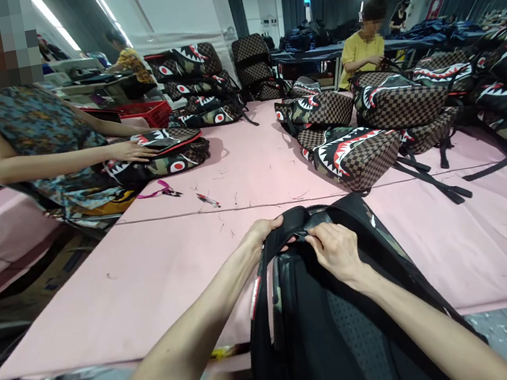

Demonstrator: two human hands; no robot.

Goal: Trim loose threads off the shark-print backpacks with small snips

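A black backpack (324,321) with a mesh back panel lies against the near edge of the pink table (175,274), its top pointing away from me. My left hand (265,230) grips the top left rim of the backpack, fingers curled round it. My right hand (336,247) pinches a small part at the top edge, likely a zip pull, fingers closed. A camouflage strip shows along the bag's right side.
Several shark-mouth checkered backpacks (355,157) are piled at the centre right and back. A person at the left rests a hand (133,150) on another backpack (165,156). Small pink-handled snips (161,191) and a red tool (208,200) lie on the table. Another person in yellow (361,52) sits behind.
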